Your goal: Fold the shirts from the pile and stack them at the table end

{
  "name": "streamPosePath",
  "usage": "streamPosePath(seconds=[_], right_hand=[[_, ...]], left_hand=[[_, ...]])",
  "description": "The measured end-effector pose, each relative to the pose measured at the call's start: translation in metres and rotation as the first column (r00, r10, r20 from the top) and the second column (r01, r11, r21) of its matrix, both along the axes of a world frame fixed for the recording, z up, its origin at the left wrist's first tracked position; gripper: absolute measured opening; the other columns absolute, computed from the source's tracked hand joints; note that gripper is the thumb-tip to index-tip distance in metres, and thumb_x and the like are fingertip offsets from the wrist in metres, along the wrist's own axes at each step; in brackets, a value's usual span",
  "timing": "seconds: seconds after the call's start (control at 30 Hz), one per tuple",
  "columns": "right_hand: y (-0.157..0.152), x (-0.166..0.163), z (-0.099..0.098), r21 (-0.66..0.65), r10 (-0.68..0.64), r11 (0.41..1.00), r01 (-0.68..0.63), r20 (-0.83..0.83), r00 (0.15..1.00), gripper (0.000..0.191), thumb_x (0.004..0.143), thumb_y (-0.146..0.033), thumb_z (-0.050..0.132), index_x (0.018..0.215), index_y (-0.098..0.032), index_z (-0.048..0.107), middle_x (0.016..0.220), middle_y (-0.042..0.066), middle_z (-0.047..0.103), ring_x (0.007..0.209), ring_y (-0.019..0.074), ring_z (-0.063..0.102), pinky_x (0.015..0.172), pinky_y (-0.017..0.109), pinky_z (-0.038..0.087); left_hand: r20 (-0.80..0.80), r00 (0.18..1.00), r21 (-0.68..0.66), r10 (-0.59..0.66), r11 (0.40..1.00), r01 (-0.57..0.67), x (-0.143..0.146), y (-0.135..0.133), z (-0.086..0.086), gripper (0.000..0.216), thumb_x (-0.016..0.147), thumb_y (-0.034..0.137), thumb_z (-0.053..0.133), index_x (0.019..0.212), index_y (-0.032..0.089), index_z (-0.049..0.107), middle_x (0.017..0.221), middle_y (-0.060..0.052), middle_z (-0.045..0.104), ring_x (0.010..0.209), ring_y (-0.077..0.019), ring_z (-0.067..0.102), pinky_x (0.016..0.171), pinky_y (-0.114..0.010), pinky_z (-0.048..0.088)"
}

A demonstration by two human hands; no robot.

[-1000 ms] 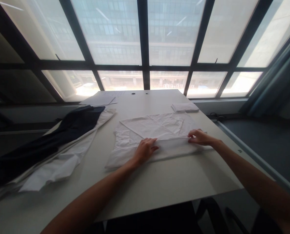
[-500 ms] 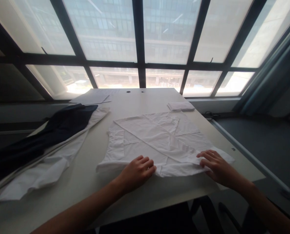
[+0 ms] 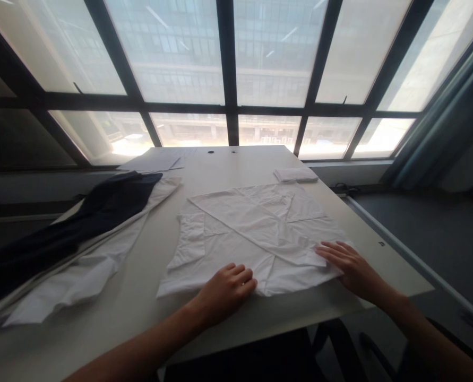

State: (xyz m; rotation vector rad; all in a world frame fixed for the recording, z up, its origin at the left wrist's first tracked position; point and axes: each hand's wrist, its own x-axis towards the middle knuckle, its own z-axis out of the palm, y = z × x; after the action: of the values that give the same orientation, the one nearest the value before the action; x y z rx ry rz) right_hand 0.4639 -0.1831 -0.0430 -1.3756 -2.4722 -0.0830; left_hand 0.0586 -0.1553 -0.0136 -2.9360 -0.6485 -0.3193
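Observation:
A white shirt [image 3: 236,233] lies spread on the table in front of me, with its sleeves folded across the body and a cuff at the left. At its near edge is my left hand [image 3: 230,289], fingers curled over the cloth and closed on the hem; the fingertips are partly hidden. My right hand [image 3: 347,268] rests on the shirt's near right corner, its fingers stretched out and flat on the fabric.
To the left, a dark navy garment [image 3: 101,207] lies over white clothing [image 3: 80,281] on the white table [image 3: 244,162]. A small folded white cloth [image 3: 295,175] sits at the far right, and paper sheets [image 3: 152,159] at the far left. Large windows stand behind.
The shirt's near edge, bunched and raised before, now lies flatter and nearer to me. My right hand has shifted slightly left and its fingers have flattened onto the cloth.

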Motion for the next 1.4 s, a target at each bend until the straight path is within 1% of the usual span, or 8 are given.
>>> streamPosePath(seconds=[0.13,0.3,0.43,0.6,0.8,0.93,1.1,1.4], right_hand=[[0.010,0.002,0.011,-0.040,0.020,0.999,-0.020,-0.005,1.000,0.056,0.073,0.004,0.045,0.111,-0.027,0.073,0.125,0.004,0.073,0.128,0.0237,0.061,0.116,0.050,0.036],[0.041,0.000,0.043,-0.098,-0.026,0.995,0.023,-0.038,0.999,0.034,0.082,-0.009,0.055,0.102,-0.025,0.077,0.114,0.008,0.076,0.114,0.0273,0.068,0.110,0.046,0.041],[0.086,-0.003,0.064,-0.289,-0.089,0.955,0.068,-0.063,0.994,0.023,0.085,-0.022,0.060,0.102,-0.021,0.076,0.106,0.010,0.077,0.101,0.0282,0.070,0.092,0.037,0.050],[0.137,-0.021,0.070,-0.531,-0.049,0.847,0.041,-0.001,0.999,0.014,0.082,-0.026,0.063,0.088,-0.018,0.073,0.091,0.007,0.076,0.084,0.0233,0.067,0.076,0.029,0.049],[0.154,-0.013,0.058,-0.527,-0.116,0.843,0.110,0.022,0.993,0.025,0.075,-0.022,0.066,0.098,-0.017,0.074,0.096,0.009,0.074,0.086,0.0240,0.066,0.079,0.030,0.048],[0.151,0.036,0.050,-0.489,-0.206,0.858,0.159,-0.044,0.978,0.032,0.072,-0.028,0.067,0.101,-0.017,0.075,0.096,0.010,0.075,0.089,0.0260,0.066,0.083,0.033,0.049],[0.149,0.089,0.026,-0.442,-0.394,0.854,0.276,-0.203,0.896,0.031,0.071,-0.046,0.065,0.078,-0.017,0.072,0.073,0.005,0.071,0.071,0.0231,0.063,0.066,0.030,0.047],[0.151,0.081,-0.031,-0.258,-0.635,0.772,0.581,-0.314,0.705,0.023,0.076,-0.041,0.062,0.079,-0.020,0.070,0.085,0.011,0.076,0.079,0.0251,0.069,0.071,0.032,0.047]], left_hand=[[0.046,0.997,-0.035,0.062,0.998,-0.061,-0.002,0.006,0.003,0.016,0.100,0.014,0.051,0.089,0.020,0.060,0.084,-0.003,0.064,0.073,-0.0185,0.056,0.069,-0.032,0.040],[0.143,0.969,-0.198,0.200,0.965,-0.170,-0.006,0.029,0.020,0.015,0.101,0.023,0.053,0.094,0.021,0.066,0.089,-0.003,0.068,0.080,-0.0184,0.062,0.071,-0.028,0.042],[0.192,0.916,-0.397,0.351,0.882,-0.254,-0.009,0.063,0.029,0.020,0.100,0.033,0.057,0.090,0.022,0.070,0.088,-0.002,0.072,0.084,-0.0184,0.066,0.073,-0.026,0.043],[0.119,0.871,-0.547,0.477,0.763,-0.343,-0.011,0.101,0.014,0.023,0.094,0.037,0.060,0.089,0.020,0.074,0.077,-0.002,0.072,0.073,-0.0179,0.065,0.066,-0.025,0.041],[0.067,0.845,-0.578,0.530,0.711,-0.400,-0.016,0.115,-0.011,0.023,0.092,0.036,0.059,0.094,0.020,0.075,0.087,-0.004,0.075,0.079,-0.0196,0.066,0.068,-0.025,0.042],[0.050,0.819,-0.524,0.571,0.713,-0.465,-0.016,0.112,-0.017,0.024,0.094,0.040,0.060,0.098,0.022,0.075,0.088,-0.005,0.075,0.079,-0.0212,0.067,0.067,-0.026,0.041],[0.051,0.804,-0.484,0.593,0.718,-0.499,-0.012,0.111,-0.018,0.029,0.098,0.044,0.054,0.097,0.022,0.073,0.093,-0.006,0.076,0.084,-0.0224,0.069,0.068,-0.027,0.042],[0.043,0.773,-0.374,0.633,0.728,-0.575,-0.012,0.104,-0.022,0.031,0.102,0.047,0.050,0.101,0.024,0.070,0.097,-0.007,0.076,0.091,-0.0234,0.071,0.072,-0.028,0.045]])
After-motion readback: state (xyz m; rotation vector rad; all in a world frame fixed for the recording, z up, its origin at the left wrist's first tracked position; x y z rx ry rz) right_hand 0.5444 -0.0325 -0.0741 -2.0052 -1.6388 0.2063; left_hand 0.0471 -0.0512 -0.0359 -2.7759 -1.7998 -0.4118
